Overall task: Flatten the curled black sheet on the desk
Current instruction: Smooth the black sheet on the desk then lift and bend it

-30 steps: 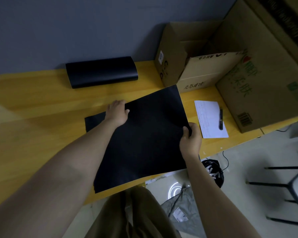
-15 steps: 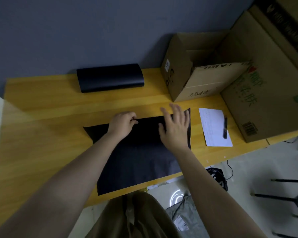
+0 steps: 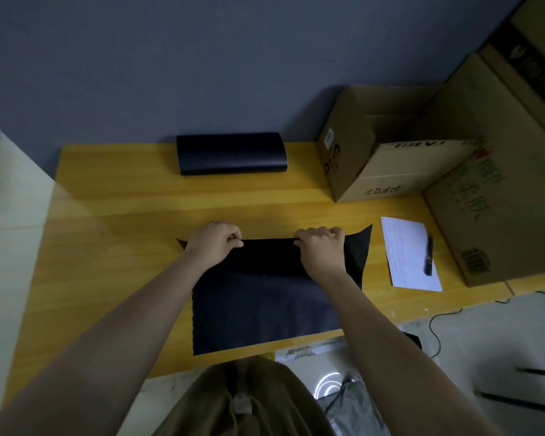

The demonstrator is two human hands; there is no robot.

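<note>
A black sheet (image 3: 261, 303) lies on the yellow wooden desk (image 3: 123, 234), its near edge reaching the desk's front edge. Its far edge is bent up into a fold, and its far right corner (image 3: 364, 237) curls upward. My left hand (image 3: 213, 243) pinches the fold on the left. My right hand (image 3: 323, 250) pinches the same fold on the right. Both sets of fingers are curled over the fold line.
A roll of black sheets (image 3: 232, 153) lies at the desk's back by the grey wall. An open cardboard box (image 3: 387, 174) and a larger box (image 3: 504, 202) stand at the right. A white paper (image 3: 406, 253) with a black pen (image 3: 428, 256) lies next to the sheet.
The sheet, held tilted above the desk before, now lies on it. My right hand went from gripping the right edge, to lying flat, to pinching the far fold beside my left hand.
</note>
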